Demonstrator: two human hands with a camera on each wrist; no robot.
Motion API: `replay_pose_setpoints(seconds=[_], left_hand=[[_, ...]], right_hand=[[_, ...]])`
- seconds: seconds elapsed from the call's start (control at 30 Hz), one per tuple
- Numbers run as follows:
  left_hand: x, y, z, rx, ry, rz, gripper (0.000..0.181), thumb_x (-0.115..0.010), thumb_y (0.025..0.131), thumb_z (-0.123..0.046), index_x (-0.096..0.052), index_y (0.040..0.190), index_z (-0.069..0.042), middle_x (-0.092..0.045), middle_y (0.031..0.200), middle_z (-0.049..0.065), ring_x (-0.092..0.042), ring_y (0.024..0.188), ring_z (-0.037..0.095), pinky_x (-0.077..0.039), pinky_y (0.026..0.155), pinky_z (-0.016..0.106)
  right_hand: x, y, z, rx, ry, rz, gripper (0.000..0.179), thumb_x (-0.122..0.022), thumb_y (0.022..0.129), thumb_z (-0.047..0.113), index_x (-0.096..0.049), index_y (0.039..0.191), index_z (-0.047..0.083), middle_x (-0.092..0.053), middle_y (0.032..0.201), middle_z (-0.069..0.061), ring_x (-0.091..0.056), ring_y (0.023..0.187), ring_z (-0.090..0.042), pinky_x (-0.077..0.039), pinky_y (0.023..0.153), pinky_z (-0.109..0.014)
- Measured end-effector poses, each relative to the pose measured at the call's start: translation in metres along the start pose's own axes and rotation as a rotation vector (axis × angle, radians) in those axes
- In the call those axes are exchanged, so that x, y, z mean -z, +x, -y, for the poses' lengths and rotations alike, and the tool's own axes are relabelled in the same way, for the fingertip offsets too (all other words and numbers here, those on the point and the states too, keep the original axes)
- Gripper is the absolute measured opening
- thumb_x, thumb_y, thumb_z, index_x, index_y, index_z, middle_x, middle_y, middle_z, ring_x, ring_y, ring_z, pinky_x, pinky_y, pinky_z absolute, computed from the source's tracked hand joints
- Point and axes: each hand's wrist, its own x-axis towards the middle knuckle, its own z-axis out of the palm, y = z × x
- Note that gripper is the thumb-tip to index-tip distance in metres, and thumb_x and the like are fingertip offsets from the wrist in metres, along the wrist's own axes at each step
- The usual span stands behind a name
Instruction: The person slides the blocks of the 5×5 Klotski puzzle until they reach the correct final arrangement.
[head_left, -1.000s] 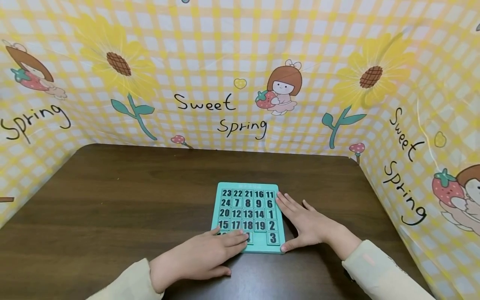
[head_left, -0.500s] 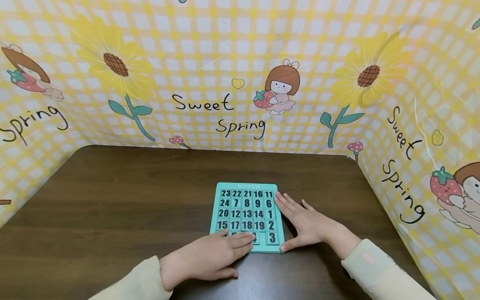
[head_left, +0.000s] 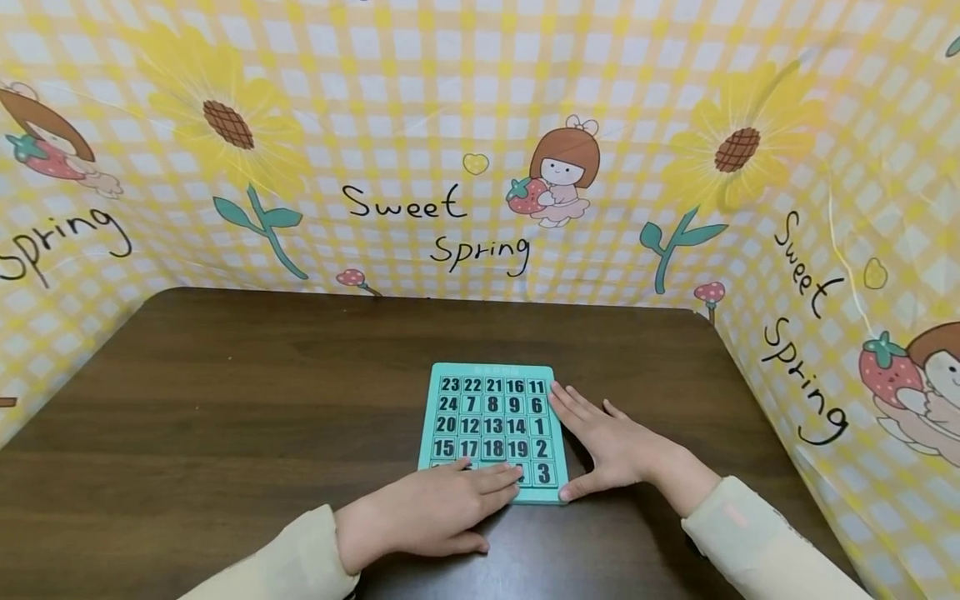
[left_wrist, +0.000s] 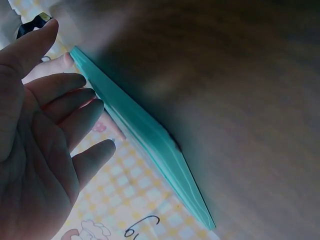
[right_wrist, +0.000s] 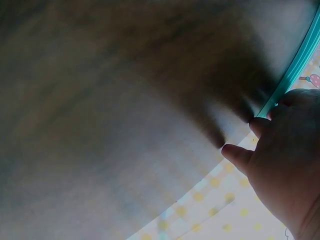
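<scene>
A turquoise number sliding puzzle [head_left: 492, 427] lies flat on the table, its black-numbered tiles facing up. Over its bottom row lies my left hand [head_left: 438, 510], palm down, with straight fingertips on the tile marked 4 and the thumb off the near edge. That hand hides most of the bottom row's left part; the 3 tile [head_left: 544, 474] shows at the right end. Against the puzzle's right side rests my right hand [head_left: 618, 446], fingers extended along the edge and thumb at the near right corner. In the left wrist view, the puzzle's turquoise side [left_wrist: 145, 135] runs past the fingertips.
The dark brown wooden table [head_left: 262, 392] extends around the puzzle. A yellow checked cloth [head_left: 420, 100] with flowers and lettering rises along its back, left and right sides.
My left hand has slid to the right along the bottom row, and the 4 tile has moved with it up beside the 3, closing the gap between them. My right hand stays in place.
</scene>
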Motion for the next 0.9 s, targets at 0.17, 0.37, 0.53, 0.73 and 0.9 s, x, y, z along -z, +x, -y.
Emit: replay_pose_setpoints(seconds=[0.17,0.37,0.53,0.73,0.9], left_hand=[[0.004,-0.010,0.003,0.060,-0.044,0.032,0.066,-0.060,0.098,-0.043,-0.041,0.153,-0.012,-0.033,0.162,0.001,-0.033,0.149,0.013,-0.042,0.112,0.048],[0.005,-0.027,0.006,0.141,-0.101,0.058,0.066,-0.060,0.098,-0.042,-0.040,0.153,-0.011,-0.031,0.163,0.002,-0.031,0.150,0.016,-0.040,0.113,0.049],[0.001,-0.037,0.008,0.157,-0.089,0.040,0.067,-0.061,0.097,-0.041,-0.042,0.152,-0.008,-0.034,0.162,0.005,-0.034,0.149,0.019,-0.041,0.112,0.051],[-0.002,-0.035,0.008,0.153,-0.091,0.026,0.068,-0.061,0.097,-0.042,-0.042,0.152,-0.008,-0.034,0.162,0.004,-0.034,0.149,0.019,-0.042,0.111,0.051],[-0.001,-0.029,0.007,0.145,-0.101,0.034,0.067,-0.061,0.097,-0.042,-0.041,0.153,-0.010,-0.032,0.163,0.002,-0.033,0.150,0.017,-0.042,0.111,0.050]], right_hand=[[0.000,-0.001,0.000,-0.003,-0.003,0.005,0.131,-0.063,0.070,0.084,-0.003,0.161,0.012,0.004,0.169,-0.004,-0.004,0.156,-0.030,-0.019,0.113,-0.073],[0.001,-0.001,0.000,-0.005,0.000,0.006,0.130,-0.065,0.070,0.082,-0.004,0.161,0.011,0.004,0.169,-0.004,-0.004,0.156,-0.029,-0.018,0.113,-0.073],[0.001,-0.001,0.000,0.003,0.012,0.011,0.130,-0.066,0.071,0.081,-0.005,0.161,0.010,0.004,0.169,-0.006,-0.005,0.156,-0.031,-0.017,0.113,-0.074],[0.000,-0.001,0.000,0.001,0.026,0.015,0.130,-0.066,0.071,0.081,-0.003,0.161,0.011,0.005,0.169,-0.006,-0.004,0.156,-0.031,-0.016,0.113,-0.074],[0.001,0.000,-0.001,0.006,0.022,0.008,0.130,-0.065,0.071,0.081,-0.004,0.161,0.010,0.004,0.169,-0.005,-0.004,0.156,-0.031,-0.017,0.113,-0.074]])
